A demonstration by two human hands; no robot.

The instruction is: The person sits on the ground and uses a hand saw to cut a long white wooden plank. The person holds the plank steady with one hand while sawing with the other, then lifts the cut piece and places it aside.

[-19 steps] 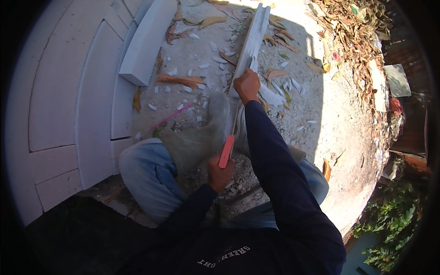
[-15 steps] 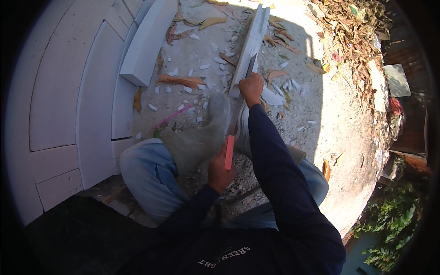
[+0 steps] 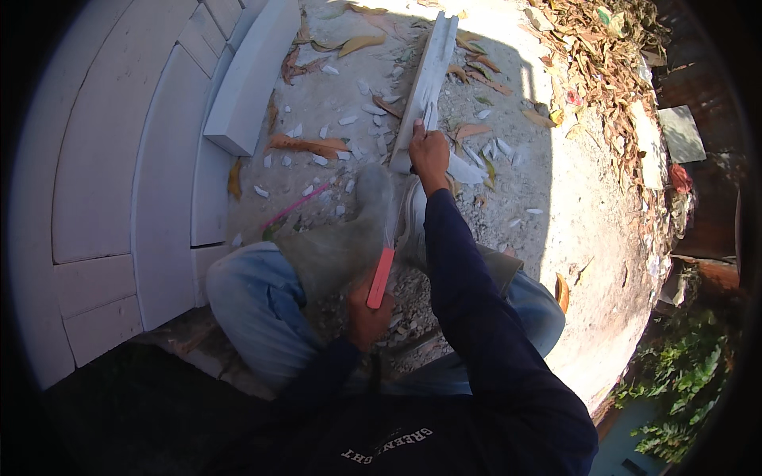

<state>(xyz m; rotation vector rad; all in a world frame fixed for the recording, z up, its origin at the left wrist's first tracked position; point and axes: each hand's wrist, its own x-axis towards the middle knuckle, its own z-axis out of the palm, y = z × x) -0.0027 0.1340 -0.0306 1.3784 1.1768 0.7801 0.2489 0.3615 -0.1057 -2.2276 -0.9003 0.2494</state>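
Pulling back toward the body, the left hand [image 3: 367,319] now sits lower and a little further left than half a second ago, its fingers wrapped around a red handle [image 3: 381,279]. The handle has tilted with it, its top leaning away toward the right hand [image 3: 429,155]. A thin blade [image 3: 391,232], blurred, leaves the handle in that direction. Half a second ago a dark strip of it showed beyond the right hand, lying along the pale bar [image 3: 427,87]; now none stands out there, which suggests the edge is drawn back from that stretch of the bar.

The right hand has barely moved, but its thumb now points forward along the bar. Its fingers look curled, though how firmly they close, and whether on blade or bar, I cannot tell. The bar runs away from just beside this hand, its near end close to the knuckles, with a broad pale flake [image 3: 467,169] to the hand's right. A grey boot [image 3: 373,198] lies between the hands, toward the left; pale stacked blocks [image 3: 171,190] stand well left of both.
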